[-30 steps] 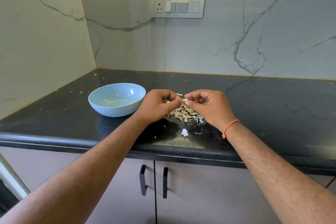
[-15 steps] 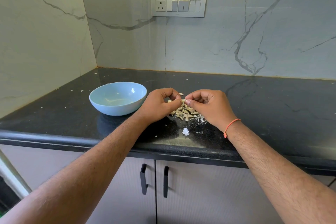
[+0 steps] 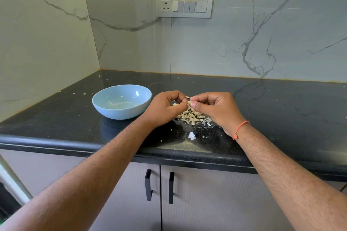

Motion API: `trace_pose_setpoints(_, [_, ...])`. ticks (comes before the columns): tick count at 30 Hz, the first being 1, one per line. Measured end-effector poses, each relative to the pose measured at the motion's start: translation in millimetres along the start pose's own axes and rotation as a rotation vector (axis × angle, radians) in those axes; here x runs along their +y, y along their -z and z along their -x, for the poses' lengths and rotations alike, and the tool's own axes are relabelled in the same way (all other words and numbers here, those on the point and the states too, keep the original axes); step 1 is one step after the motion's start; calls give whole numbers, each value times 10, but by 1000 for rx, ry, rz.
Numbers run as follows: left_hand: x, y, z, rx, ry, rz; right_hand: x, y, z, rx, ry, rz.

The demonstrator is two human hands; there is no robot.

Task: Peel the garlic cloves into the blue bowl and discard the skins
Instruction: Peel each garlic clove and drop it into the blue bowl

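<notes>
Along the rear and left of the scene, grey-veined marble wall panels (image 3: 262, 39) rise behind a black speckled countertop (image 3: 281, 110), which meets them in a corner. Below the counter edge sit grey cabinet doors (image 3: 216, 202) with two black vertical handles (image 3: 148, 184); the lower parts of the doors are cut off by the frame. A white switch plate (image 3: 184, 6) with one socket and several rocker switches is mounted on the rear wall; no lettering on it can be read. The blue bowl (image 3: 121, 101) stands on the counter just beside the left hand (image 3: 163, 110); pale contents on its floor are too indistinct to identify. The left hand and the right hand (image 3: 216, 110) meet over a heap of garlic skins (image 3: 193, 115), their curled fingers together pinching one garlic clove (image 3: 189, 102), held above the heap, largely hidden by the fingertips. The hands cover part of the heap. An orange thread band (image 3: 240, 129) circles the right wrist. A white scrap (image 3: 191, 135) lies apart, nearer the counter edge, with small flecks scattered across the surface.
</notes>
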State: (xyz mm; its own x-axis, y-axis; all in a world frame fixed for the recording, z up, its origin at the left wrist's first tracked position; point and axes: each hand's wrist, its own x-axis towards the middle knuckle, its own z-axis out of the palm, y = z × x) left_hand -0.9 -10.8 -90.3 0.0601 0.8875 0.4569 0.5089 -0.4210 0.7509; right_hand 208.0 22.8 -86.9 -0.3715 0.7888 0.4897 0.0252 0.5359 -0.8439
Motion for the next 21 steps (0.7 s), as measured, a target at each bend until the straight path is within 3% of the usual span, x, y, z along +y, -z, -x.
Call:
trace_pose_setpoints(3, [-17, -5, -4, -5, 6, 4, 7, 8, -13, -10, -23, -50])
trace_pose_setpoints(11, [-4, -8, 5, -8, 7, 3, 62, 6, -19, -43, -11, 114])
trace_pose_setpoints(21, [-34, -5, -17, -21, 18, -12, 94, -32, -4, 1, 216, 416])
